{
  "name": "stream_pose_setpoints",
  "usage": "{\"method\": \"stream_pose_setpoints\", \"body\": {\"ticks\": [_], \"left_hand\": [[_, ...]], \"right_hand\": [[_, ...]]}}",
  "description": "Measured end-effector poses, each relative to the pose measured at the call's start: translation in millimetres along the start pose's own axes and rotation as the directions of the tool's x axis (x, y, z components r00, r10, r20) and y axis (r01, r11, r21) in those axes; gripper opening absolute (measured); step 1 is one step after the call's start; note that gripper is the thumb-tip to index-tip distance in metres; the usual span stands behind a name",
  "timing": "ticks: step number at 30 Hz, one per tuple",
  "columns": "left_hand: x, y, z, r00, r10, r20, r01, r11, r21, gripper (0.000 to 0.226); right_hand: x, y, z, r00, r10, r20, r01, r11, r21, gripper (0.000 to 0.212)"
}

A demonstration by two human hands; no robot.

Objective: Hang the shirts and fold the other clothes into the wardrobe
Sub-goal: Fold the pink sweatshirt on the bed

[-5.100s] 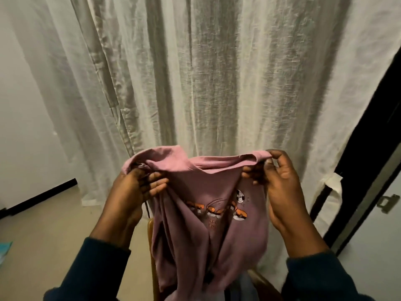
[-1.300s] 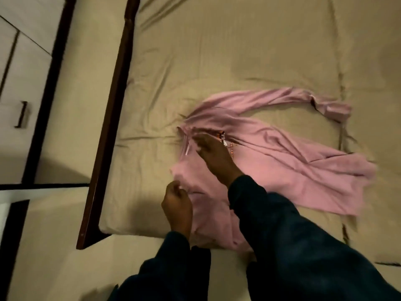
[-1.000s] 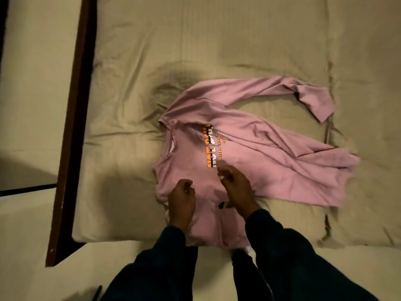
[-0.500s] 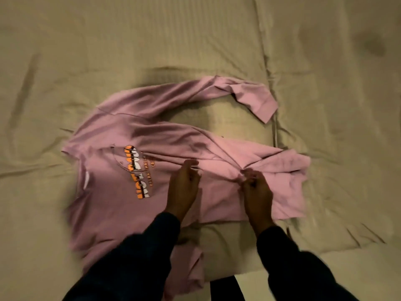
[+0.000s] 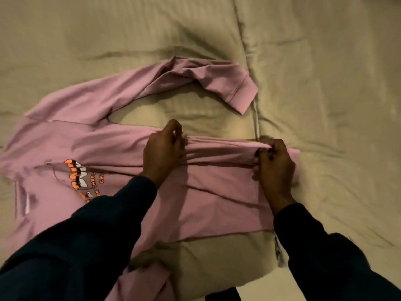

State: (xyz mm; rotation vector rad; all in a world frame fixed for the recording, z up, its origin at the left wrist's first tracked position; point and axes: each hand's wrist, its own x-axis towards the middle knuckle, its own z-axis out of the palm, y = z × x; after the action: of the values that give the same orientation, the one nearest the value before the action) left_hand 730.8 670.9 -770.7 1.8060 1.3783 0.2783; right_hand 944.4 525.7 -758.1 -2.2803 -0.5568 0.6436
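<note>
Near the bed's [image 5: 325, 61] near edge, dark sleeves [image 5: 91, 246] are being extended over a pink sweatshirt [image 5: 217, 198] that is being spread flat on the olive cover. A raised fold along its far side is being pinched by the left hand [image 5: 163, 153] mid-body and by the right hand [image 5: 274, 165] at the hem end. Beyond, one pink sleeve [image 5: 152, 88] is being left curved; open cover is being left farther and rightward.

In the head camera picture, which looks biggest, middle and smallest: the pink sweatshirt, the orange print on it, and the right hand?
1. pink sweatshirt, by far the largest.
2. right hand.
3. orange print, partly hidden by the dark left sleeve.

The last two look close, and the hand is nearer the camera, so that order is unsure.
</note>
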Motion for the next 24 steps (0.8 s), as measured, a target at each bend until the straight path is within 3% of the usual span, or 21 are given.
{"method": "stream_pose_setpoints", "body": {"ticks": [2,3,4,5,7,10,14,16,18,20,22,24], "left_hand": [[16,8,-3,0.995,-0.018,-0.099,0.001,0.986,-0.164,0.013],[23,11,-3,0.990,-0.013,-0.144,-0.011,0.986,-0.165,0.009],[30,13,-3,0.987,0.009,-0.163,-0.029,0.992,-0.121,0.002],[33,16,-1,0.988,0.013,-0.151,-0.023,0.998,-0.063,0.010],[28,11,5,0.995,0.007,-0.096,0.004,0.994,0.106,0.029],[5,2,8,0.997,0.012,-0.079,0.008,0.968,0.249,0.037],[-3,-34,-30,0.977,-0.013,-0.211,0.097,0.915,0.391,0.043],[-5,-57,-57,0.954,-0.082,-0.289,0.212,0.865,0.454,0.048],[-7,-65,-79,0.905,-0.197,-0.378,0.367,0.811,0.455,0.051],[-2,-68,-95,0.790,-0.399,-0.465,0.566,0.766,0.305,0.061],[5,-65,-107,0.681,-0.584,-0.442,0.682,0.725,0.095,0.067],[9,-67,-111,0.556,-0.735,-0.387,0.741,0.650,-0.171,0.064]], "right_hand": [[21,-15,3,0.997,-0.007,-0.076,0.014,0.996,0.088,0.023],[33,-23,6,0.994,-0.020,-0.109,0.033,0.992,0.121,0.022],[44,-31,10,0.991,-0.034,-0.129,0.051,0.990,0.133,0.021],[53,-35,14,0.991,-0.055,-0.126,0.070,0.991,0.114,0.019],[59,-38,26,0.993,-0.113,-0.041,0.113,0.994,-0.014,0.022],[46,-27,43,0.980,-0.173,0.099,0.189,0.962,-0.196,0.028],[33,-11,48,0.960,-0.252,0.119,0.276,0.915,-0.295,0.012],[28,-11,45,0.963,-0.234,0.134,0.267,0.900,-0.344,0.017],[23,-15,43,0.979,-0.156,0.134,0.199,0.883,-0.424,0.025],[11,-16,44,0.990,0.023,0.140,0.035,0.917,-0.398,0.033],[-4,-26,48,0.948,0.277,0.158,-0.269,0.961,-0.071,0.038],[-13,-45,52,0.838,0.507,0.202,-0.546,0.776,0.315,0.029]]}}
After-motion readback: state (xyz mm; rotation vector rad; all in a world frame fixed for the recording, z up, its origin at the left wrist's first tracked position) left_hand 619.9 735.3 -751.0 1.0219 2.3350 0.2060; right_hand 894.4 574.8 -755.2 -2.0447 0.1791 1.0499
